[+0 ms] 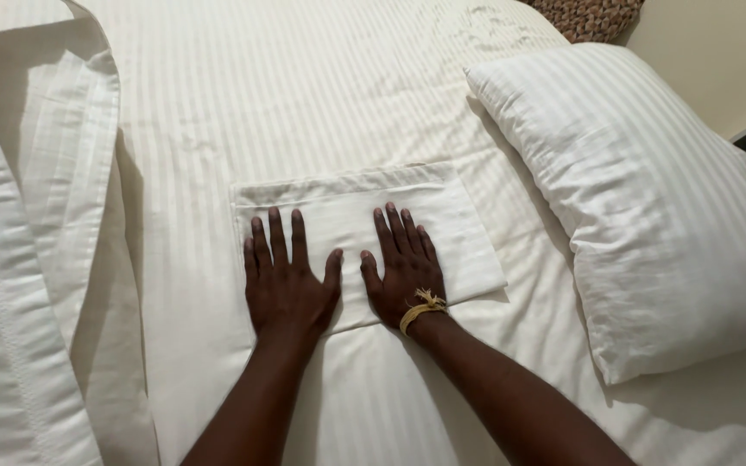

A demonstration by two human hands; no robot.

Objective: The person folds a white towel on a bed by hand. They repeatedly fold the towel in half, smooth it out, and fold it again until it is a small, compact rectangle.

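Both hands flat, palms down, on a folded white cloth lying near centre of the bed. Left hand fingers spread, pressed on the cloth's near-left part; right hand fingers spread likewise, on near-centre part, yellowish cord bracelet at the wrist. Neither grip pinches or encloses anything; thumbs nearly meet, small gap betw. them. Cloth is a rough rectangle, layers visible along far edge, where a lower layer shows past the top one, so fold not fully square. Risks, as judged: 1) pressure w/ palms sliding outward could drag top layer off the lower one and worsen the offset at far edge; 2) sheet under it is soft and faintly wrinkled, so the whole fold may creep or crease rather than flatten; 3) right part of cloth lies outside both palms, unpressed, and could lift or skew if hands push unevenly; 4) loose bracelet ends could snag the fabric edge on withdrawal. Surroundings: large white striped pillow to the right, its near-left side just beside the cloth's right corner, limits room that way. Bunched white striped linen w/ stitched hem along the left, well apart from the cloth. Patterned brown item at the bed's far end, partly cut off, kind unclear. Pale wall far right. Nothing lies betw. hands and cloth
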